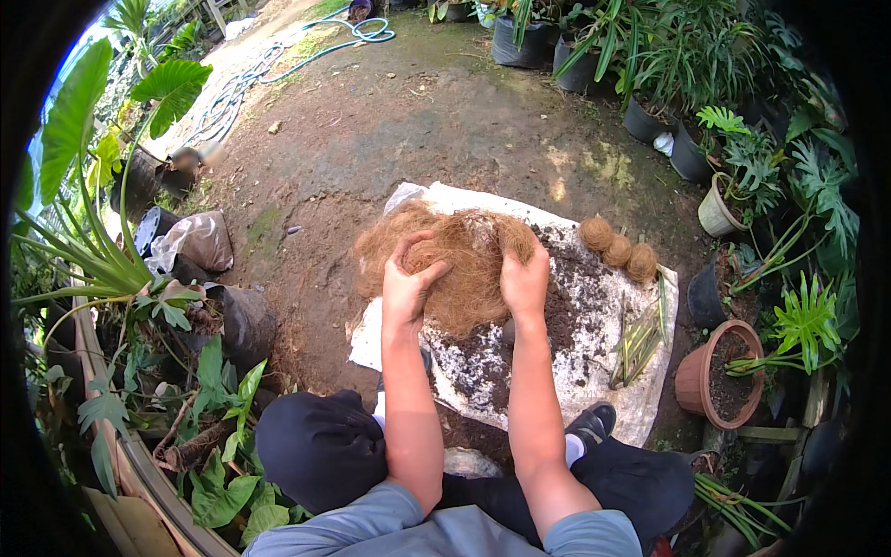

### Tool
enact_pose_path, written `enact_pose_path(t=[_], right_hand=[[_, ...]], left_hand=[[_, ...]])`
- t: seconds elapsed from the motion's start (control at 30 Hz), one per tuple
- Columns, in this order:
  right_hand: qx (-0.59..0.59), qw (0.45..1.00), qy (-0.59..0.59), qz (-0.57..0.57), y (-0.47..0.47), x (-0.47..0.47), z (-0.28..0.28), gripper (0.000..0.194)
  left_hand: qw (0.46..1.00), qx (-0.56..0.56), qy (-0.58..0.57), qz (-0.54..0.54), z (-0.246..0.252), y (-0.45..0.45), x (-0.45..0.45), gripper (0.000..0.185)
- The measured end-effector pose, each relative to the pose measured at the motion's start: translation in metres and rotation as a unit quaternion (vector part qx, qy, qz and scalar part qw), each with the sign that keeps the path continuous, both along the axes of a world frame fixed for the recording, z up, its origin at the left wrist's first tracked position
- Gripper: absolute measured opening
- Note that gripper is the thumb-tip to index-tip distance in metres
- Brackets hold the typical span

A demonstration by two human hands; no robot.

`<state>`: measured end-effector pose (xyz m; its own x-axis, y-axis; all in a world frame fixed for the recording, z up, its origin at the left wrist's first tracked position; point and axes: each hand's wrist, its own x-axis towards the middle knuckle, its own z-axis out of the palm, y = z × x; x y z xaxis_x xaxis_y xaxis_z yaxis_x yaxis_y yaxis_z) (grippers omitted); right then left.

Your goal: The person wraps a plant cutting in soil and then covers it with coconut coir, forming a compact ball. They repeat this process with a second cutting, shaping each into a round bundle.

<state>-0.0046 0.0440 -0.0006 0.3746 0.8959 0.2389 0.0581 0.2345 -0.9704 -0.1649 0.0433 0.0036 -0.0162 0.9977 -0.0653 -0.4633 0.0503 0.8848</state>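
Note:
Between my two hands is a loose mass of brown coconut fibre (pixel 463 292), spread into a tangled sheet. My left hand (pixel 412 275) grips its left side, thumb and fingers curled around a wad. At the right side, my right hand (pixel 523 275) is closed on a bunch of the same fibre. Behind my left hand, a further heap of fibre (pixel 379 244) lies on the sheet's far left. Below the hands stretches a white woven plastic sheet (pixel 480 412) strewn with dark potting soil (pixel 557 306). Several round fibre balls (pixel 617 250) sit along its right edge.
Cut green-and-yellow leaves (pixel 639 344) lie on the sheet's right part. A terracotta-coloured pot (pixel 696 379) and a white pot (pixel 720 209) line the right side. Leafy plants and a filled plastic bag (pixel 202 240) stand at left. A coiled hose (pixel 237 90) lies at the far left.

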Motion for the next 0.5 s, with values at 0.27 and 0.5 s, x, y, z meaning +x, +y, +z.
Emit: enact_pose_path(t=[0.27, 0.5], right_hand=[[-0.015, 0.978, 0.166, 0.125, -0.0048, 0.0036, 0.0032, 0.034], [-0.052, 0.982, 0.104, 0.145, -0.0047, 0.0016, 0.0072, 0.039]], left_hand=[[0.996, -0.036, -0.068, 0.042, -0.003, 0.0036, 0.0001, 0.043], [0.997, -0.031, -0.076, 0.008, -0.0016, 0.0002, 0.0009, 0.041]])
